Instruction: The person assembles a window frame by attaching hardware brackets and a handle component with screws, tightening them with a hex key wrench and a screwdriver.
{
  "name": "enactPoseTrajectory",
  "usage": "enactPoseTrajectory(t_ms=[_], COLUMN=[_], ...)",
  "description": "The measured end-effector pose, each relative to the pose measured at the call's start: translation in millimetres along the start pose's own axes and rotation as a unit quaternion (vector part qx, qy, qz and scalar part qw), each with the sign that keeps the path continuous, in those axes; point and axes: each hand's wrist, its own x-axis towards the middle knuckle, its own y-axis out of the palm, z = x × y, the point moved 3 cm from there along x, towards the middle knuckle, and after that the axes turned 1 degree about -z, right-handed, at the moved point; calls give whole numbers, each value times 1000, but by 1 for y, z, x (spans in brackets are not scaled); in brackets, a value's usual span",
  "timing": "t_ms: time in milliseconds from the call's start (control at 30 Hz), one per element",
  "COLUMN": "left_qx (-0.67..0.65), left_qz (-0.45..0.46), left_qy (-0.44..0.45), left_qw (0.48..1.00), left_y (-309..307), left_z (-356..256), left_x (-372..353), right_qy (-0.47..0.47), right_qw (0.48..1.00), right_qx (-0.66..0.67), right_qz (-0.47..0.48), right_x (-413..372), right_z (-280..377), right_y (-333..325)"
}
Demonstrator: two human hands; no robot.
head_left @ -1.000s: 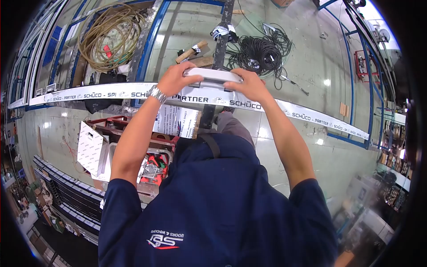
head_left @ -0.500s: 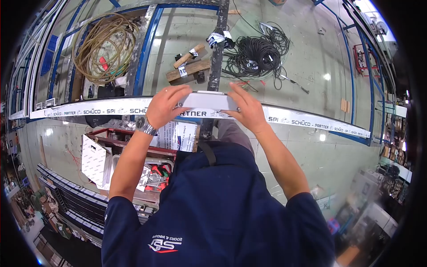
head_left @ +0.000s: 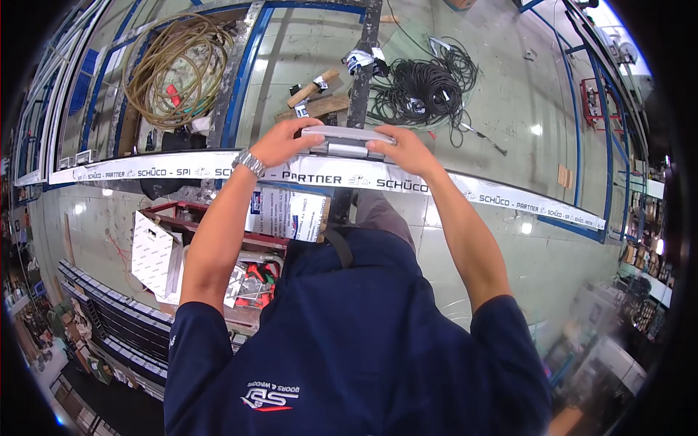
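Observation:
A grey metal hinge (head_left: 347,134), long and barrel-shaped along its edge, is held level between both hands. My left hand (head_left: 282,143) closes around its left end, thumb on the near side and fingers over the far side. At the other end, my right hand (head_left: 404,151) grips it the same way. Directly beneath lies a long profile (head_left: 320,176) wrapped in white printed film, running across the whole view. The hinge overlaps the profile's far edge; whether it touches cannot be told.
The profile lies across a blue frame (head_left: 240,80). Beyond it are coiled tan hose (head_left: 145,87), wood blocks (head_left: 320,105) and a heap of black cord (head_left: 422,91). Nearer me stand a red tool cart (head_left: 251,240) and a white film-covered panel (head_left: 154,251).
Both hands have tilted the hinge and shifted it slightly away from me, so its barrel side shows. My fingers have closed more firmly around its ends.

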Motion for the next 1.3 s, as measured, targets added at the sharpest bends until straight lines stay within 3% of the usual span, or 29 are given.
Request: enactPoseTrajectory(t_ms=[100,200,333,433,467,600,700,733,800,900,967,1033,1167,1300], left_qx=[37,54,160,254,267,291,213,210,278,313,326,338,407,406], left_qz=[-11,-71,-148,-157,-160,-204,-147,-145,-145,-166,-186,-202,-243,-213], left_qy=[46,94,204,276,286,220,106,115,139,151,145,96,18,-82], left_qw=[998,992,954,913,907,908,960,960,939,923,916,914,881,885], left_y=[-2,0,13,15,17,15,9,8,11,22,33,47,69,74], left_z=[-12,-45,-58,-66,-63,-92,-77,-82,-88,-81,-75,-67,-64,-73], left_x=[-3,-36,-65,-72,-72,-71,-69,-71,-80,-86,-91,-100,-108,-113], right_qy=[-13,-39,-212,-359,-367,-390,-394,-395,-371,-251,-272,-277,-326,-290], right_qw=[1000,993,949,876,870,858,864,869,893,946,953,957,943,956], right_qx=[-11,-108,-217,-282,-293,-294,-279,-270,-238,-171,-127,-86,-59,4], right_qz=[25,2,-90,-156,-154,-162,-142,-125,-89,-112,-49,0,12,29], right_x=[5,-28,-55,-63,-65,-68,-72,-75,-82,-74,-67,-64,-52,-47], right_z=[-6,37,36,41,43,45,42,47,54,46,29,15,0,-10], right_y=[-2,-7,9,11,12,12,12,11,4,-16,-23,-24,-27,-23])
